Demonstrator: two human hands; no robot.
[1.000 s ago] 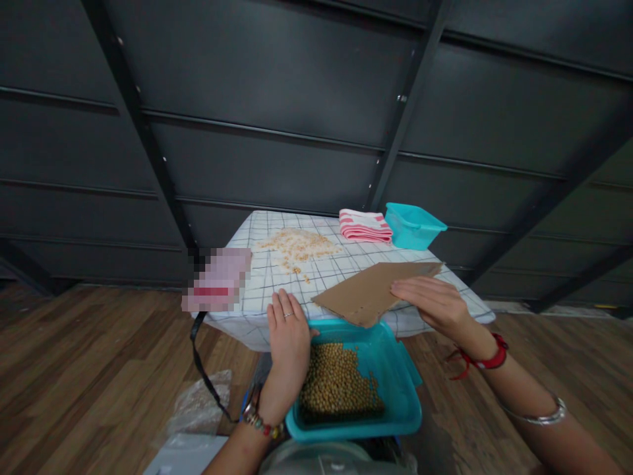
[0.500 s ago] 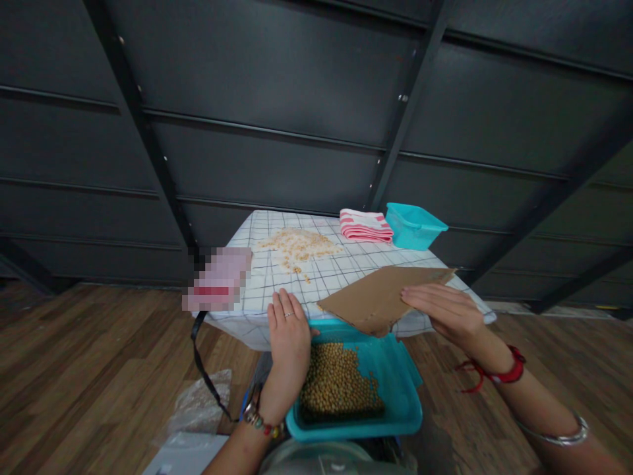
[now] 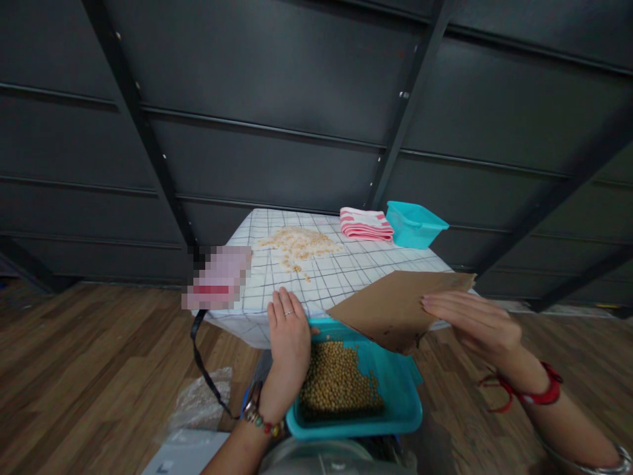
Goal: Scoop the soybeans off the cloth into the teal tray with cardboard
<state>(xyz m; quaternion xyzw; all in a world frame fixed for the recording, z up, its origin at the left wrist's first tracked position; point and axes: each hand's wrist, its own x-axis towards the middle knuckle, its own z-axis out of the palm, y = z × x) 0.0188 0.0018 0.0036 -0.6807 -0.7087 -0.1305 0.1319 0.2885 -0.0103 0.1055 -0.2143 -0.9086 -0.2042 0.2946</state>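
Observation:
My right hand grips a piece of brown cardboard by its right side. The cardboard is tilted, its lower edge over the far rim of a turquoise plastic tub. Dried soybeans fill the left and middle of the tub, which stands against the near table edge. My left hand lies flat at that edge, fingers stretched out on the checked tablecloth, its thumb by the tub's rim. Farther back on the cloth, a pale, grainy pile is spread, with a few loose beans near it.
A folded pink-and-white striped towel sits at the back beside a smaller turquoise basket. On the left, a pixelated pink object has a black strap hanging down. A crumpled clear plastic bag lies on the wooden floor.
My right hand has moved right and slightly down, taking the cardboard with it. My left hand and the tub stay where they were.

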